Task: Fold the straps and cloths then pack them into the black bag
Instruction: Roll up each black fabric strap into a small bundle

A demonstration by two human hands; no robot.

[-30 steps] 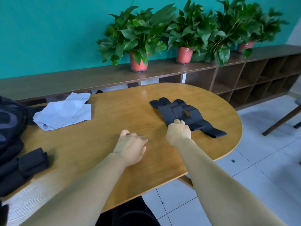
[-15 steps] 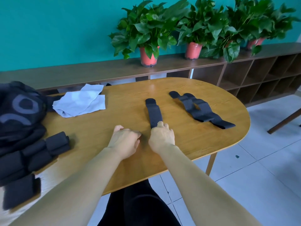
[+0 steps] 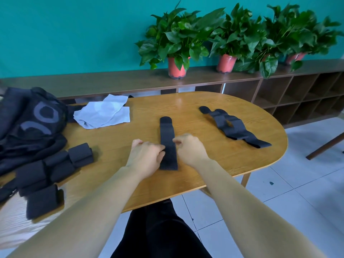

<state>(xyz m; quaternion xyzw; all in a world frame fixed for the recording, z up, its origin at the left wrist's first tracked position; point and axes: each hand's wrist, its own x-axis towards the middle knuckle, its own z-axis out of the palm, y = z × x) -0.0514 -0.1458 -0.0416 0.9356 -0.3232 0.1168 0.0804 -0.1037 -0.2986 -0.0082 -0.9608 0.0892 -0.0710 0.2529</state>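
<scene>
A black strap (image 3: 167,140) lies flat and lengthwise on the wooden table (image 3: 195,164) in front of me. My left hand (image 3: 146,157) pinches its left edge near the middle with curled fingers. My right hand (image 3: 190,148) has its curled fingers at the strap's right edge. A heap of unfolded black straps (image 3: 230,125) lies to the right. Several folded straps (image 3: 54,168) sit at the left, beside the black bag (image 3: 31,116). Behind them lies a pale grey cloth (image 3: 103,113).
A low wooden shelf unit (image 3: 290,94) with potted plants (image 3: 176,43) runs along the teal wall behind the table. A chair leg (image 3: 325,146) shows at the right over the tiled floor. My dark-trousered legs are under the table's near edge.
My right hand has pulled one strap off the heap to the table's centre. Both hands now hold its edges near the middle; earlier my left hand rested beside it.
</scene>
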